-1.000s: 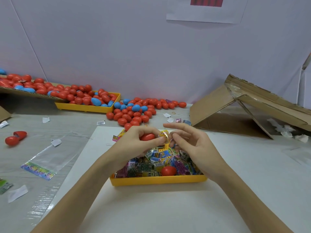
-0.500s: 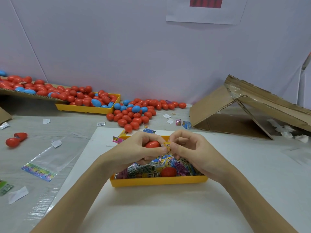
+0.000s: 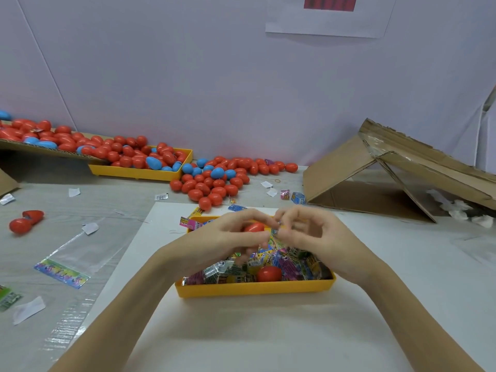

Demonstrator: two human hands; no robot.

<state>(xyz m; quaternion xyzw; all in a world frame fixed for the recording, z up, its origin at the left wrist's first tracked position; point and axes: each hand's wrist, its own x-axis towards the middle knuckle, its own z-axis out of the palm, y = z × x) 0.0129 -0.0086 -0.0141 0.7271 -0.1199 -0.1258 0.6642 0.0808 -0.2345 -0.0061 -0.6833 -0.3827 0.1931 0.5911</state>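
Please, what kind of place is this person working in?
Probably a small hand-packing workstation for toy eggs: heaps of red and blue plastic eggs lie along the wall, a yellow tray holds small printed packets, and the left hand holds a red egg over it.

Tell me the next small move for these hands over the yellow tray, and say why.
Probably press the small packet into the red egg. The left hand grips the egg and the right hand pinches the packet, which is blurred, right beside it. Both are above the yellow tray of packets.
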